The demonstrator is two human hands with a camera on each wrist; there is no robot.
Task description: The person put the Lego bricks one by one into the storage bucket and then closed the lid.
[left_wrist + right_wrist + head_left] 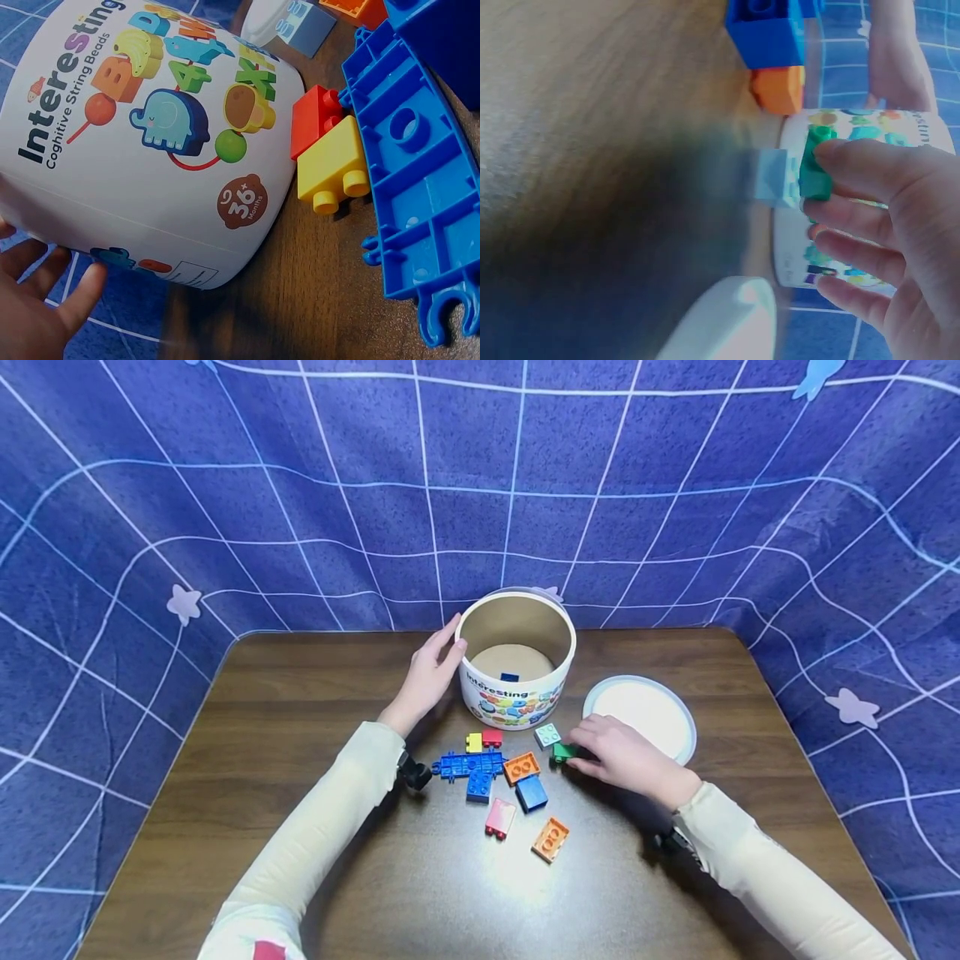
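My right hand (618, 753) pinches a green toy brick (817, 163) between thumb and fingertips, beside a pale blue brick (547, 736). My left hand (430, 675) touches the left side of a white round tub (510, 697) with fairly straight fingers. The tub stands upright, printed with "Interesting" and colourful pictures, and a dark blue piece (509, 677) lies inside it. Close to its front are a yellow brick (334, 165), a red brick (313, 116) and a long blue slotted base (416, 165) with hooked ends.
A white round lid (645, 714) lies right of the tub. Orange bricks (551, 839), blue bricks (532, 793) and a pink brick (500, 818) are scattered on the brown wooden table (300, 693). A blue gridded cloth (480, 510) hangs behind and around the sides.
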